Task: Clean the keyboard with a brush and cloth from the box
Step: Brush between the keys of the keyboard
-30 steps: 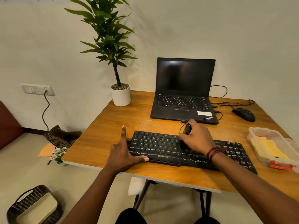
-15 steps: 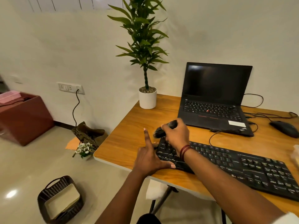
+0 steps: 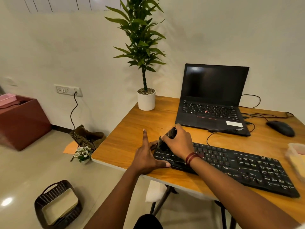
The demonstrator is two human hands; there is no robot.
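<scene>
Though lettering blurred, keyboard (image 3: 239, 169) under right hand (image 3: 179, 144), grip clamped on brush (image 3: 171, 133); left hand (image 3: 146, 157) flat, grip apart.

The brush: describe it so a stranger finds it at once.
On the wooden desk, go to the left end of the black keyboard in front of the laptop. There the right hand grips a black brush, tilted over the keys. It alone is held; the left hand beside it is open.

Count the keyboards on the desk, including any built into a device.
2. The separate black keyboard lies along the desk's front edge; the other is built into the laptop behind it. None seems hidden.
</scene>
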